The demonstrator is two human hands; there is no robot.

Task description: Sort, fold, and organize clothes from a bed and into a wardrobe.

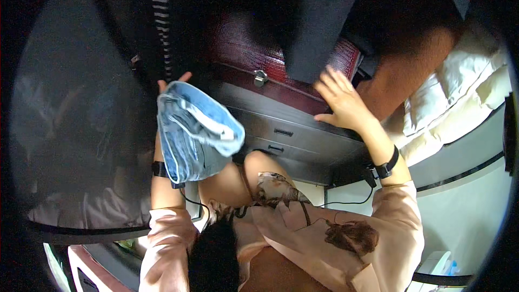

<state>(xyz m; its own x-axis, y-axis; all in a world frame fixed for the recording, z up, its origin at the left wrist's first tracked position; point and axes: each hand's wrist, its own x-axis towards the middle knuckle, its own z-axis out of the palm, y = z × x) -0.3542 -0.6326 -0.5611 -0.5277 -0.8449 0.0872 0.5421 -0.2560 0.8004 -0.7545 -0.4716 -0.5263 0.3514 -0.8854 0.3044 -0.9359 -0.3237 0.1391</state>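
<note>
A folded pair of light-blue denim jeans (198,134) lies over my left hand (175,81) and forearm. Only some fingertips show past the top edge of the denim; the palm is hidden beneath it. My right hand (340,99) is raised with its fingers spread and nothing in it. It is in front of a dark red, textured case (239,44) with a metal clasp (260,78), close to the lower end of a dark hanging garment (312,28). Whether the fingers touch either one I cannot tell.
Below the case stands a dark drawer unit (259,123) with small handles. A large dark garment cover (81,109) fills the left side. A brown garment (413,73) hangs at right, before white folded bedding (450,97). Thin cables run from my wrist straps (383,168).
</note>
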